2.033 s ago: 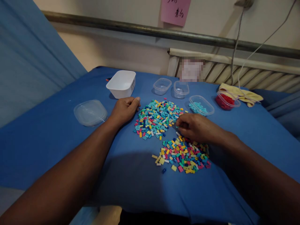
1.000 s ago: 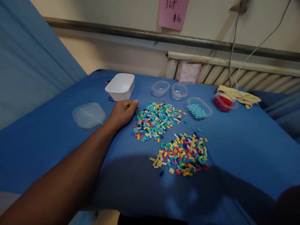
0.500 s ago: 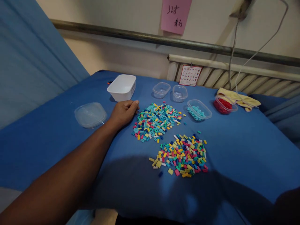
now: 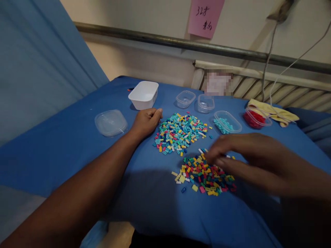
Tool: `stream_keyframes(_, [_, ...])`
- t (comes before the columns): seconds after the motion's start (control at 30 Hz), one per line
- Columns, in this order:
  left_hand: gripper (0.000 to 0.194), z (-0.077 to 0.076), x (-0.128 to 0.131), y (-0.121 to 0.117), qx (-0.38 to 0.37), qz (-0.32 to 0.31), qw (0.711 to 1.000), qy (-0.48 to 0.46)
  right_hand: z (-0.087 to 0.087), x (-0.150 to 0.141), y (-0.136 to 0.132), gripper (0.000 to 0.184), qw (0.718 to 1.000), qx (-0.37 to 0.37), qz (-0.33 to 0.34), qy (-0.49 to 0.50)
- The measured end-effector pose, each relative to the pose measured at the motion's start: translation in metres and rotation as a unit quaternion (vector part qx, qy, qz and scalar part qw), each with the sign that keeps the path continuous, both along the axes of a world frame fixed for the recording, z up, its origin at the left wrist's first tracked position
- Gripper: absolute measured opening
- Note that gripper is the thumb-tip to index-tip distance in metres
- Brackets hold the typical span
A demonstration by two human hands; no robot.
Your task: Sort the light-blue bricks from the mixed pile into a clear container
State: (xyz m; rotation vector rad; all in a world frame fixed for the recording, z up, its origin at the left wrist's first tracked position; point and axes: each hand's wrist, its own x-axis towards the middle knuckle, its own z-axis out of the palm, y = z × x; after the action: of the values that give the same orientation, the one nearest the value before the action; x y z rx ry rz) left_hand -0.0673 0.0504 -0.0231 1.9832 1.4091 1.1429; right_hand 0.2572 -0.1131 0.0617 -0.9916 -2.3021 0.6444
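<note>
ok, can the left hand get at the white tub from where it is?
Likely yes: the left hand rests just in front of the white tub, with nothing visible between them. The clear lids lie off to the left.

Blurred right fingers (image 4: 223, 146), pixelated sheet (image 4: 218, 83)

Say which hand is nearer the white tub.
Left. The left hand rests just in front of the white tub; the right hand is farther off, over the nearer brick pile.
</note>
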Motion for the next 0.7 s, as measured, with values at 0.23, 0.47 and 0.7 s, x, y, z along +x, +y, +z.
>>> stream_keyframes(0.23, [0.053, -0.004, 0.0, 0.002, -0.007, -0.015, 1.0, -0.014, -0.034, -0.068, 0.041, 0.047, 0.991, 0.003, 0.055, -0.124])
stream_keyframes(0.47, [0.053, -0.004, 0.0, 0.0, -0.006, -0.024, 1.0, -0.011, -0.041, -0.056, 0.042, 0.042, 0.99, -0.007, 0.022, -0.143])
stream_keyframes(0.7, [0.052, -0.005, 0.001, 0.001, 0.0, -0.03, 1.0, -0.007, -0.044, -0.056, 0.042, 0.057, 0.986, 0.004, 0.016, -0.164])
